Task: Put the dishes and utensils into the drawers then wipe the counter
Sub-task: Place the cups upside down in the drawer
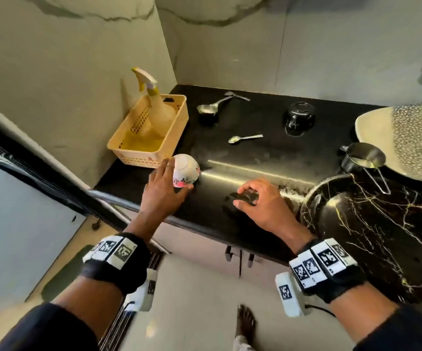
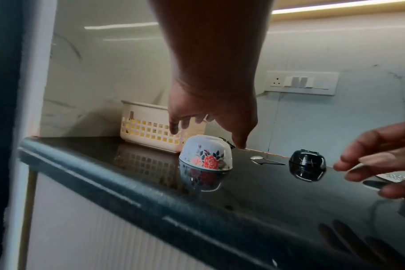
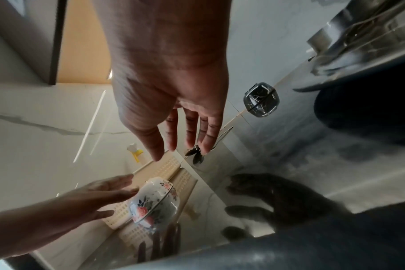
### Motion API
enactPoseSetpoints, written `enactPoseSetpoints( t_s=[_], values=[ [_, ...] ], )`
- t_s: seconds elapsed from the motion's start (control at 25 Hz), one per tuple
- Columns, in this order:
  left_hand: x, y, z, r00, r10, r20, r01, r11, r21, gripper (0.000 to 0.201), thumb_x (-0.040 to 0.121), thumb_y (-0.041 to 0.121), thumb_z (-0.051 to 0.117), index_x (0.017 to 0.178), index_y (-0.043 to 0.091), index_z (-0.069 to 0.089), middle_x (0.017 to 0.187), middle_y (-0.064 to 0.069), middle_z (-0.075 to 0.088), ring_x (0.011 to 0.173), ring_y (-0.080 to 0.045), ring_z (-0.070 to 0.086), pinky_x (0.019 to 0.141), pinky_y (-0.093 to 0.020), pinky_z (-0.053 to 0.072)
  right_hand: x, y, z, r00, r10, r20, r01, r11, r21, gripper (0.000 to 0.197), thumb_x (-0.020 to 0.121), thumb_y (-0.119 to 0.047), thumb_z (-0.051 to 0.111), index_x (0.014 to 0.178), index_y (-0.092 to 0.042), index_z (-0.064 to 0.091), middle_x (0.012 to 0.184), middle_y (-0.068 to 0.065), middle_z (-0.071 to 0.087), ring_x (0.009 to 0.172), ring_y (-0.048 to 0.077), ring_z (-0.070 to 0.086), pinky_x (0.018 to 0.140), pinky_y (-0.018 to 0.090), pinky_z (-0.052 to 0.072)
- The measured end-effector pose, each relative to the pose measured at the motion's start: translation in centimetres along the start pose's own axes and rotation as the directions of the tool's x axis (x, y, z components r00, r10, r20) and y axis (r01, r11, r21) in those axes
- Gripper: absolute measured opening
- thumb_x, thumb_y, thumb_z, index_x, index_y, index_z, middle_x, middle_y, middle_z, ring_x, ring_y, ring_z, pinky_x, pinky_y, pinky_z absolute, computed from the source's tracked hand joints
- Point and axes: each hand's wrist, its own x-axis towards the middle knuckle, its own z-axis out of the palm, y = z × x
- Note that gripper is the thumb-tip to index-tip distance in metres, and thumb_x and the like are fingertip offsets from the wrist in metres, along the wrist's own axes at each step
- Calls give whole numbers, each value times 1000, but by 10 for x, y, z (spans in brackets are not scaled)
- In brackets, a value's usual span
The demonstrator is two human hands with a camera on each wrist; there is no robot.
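A white floral bowl (image 1: 188, 167) (image 2: 206, 155) (image 3: 153, 199) stands upside down on the black counter (image 1: 260, 153), in front of the basket. My left hand (image 1: 175, 177) (image 2: 207, 138) spreads its fingers over the bowl, at or just off its surface, without gripping it. My right hand (image 1: 240, 198) (image 3: 180, 155) hovers low over the counter's front with relaxed fingers and holds nothing; the dark shape under it is its reflection. Further back lie a black bowl (image 1: 298, 119) upside down, a spoon (image 1: 245, 138) and more spoons (image 1: 215, 105).
A cream basket (image 1: 129, 145) with a spray bottle (image 1: 158, 107) stands at the left wall. At the right are a speckled plate (image 1: 407, 140), a steel cup with a wire handle (image 1: 364, 158) and a large black marbled dish (image 1: 372, 224). Cabinet handles (image 1: 240, 257) show below the counter edge.
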Motion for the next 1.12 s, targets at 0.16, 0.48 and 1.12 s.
enactPoseSetpoints(
  t_s=[0.16, 0.48, 1.12],
  values=[
    [47, -1, 11, 990, 34, 140, -44, 997, 69, 93, 86, 58, 61, 156, 20, 12, 163, -3, 12, 147, -33, 14, 113, -53, 29, 23, 2, -10, 998, 53, -33, -53, 999, -8, 20, 78, -32, 78, 93, -28, 66, 104, -11, 58, 101, 7, 55, 88, 40, 53],
    [70, 46, 55, 924, 314, 220, -320, 947, -9, 95, 71, 65, 72, 149, 33, 28, 149, -4, 28, 134, -30, 33, 106, -49, 38, 50, 18, -52, 980, 151, -128, -169, 975, -144, 20, 77, -32, 77, 93, -31, 65, 104, -13, 56, 101, 8, 54, 87, 38, 52],
    [109, 95, 80, 905, 344, 252, -372, 925, 74, 93, 69, 75, 64, 147, 41, 26, 148, 4, 29, 131, -24, 36, 103, -43, 40, 236, 87, -154, 942, 290, -170, -336, 845, -416, 92, 74, -49, 76, 148, -24, 29, 141, 16, 36, 133, 38, 33, 109, 47, 35]
  ],
)
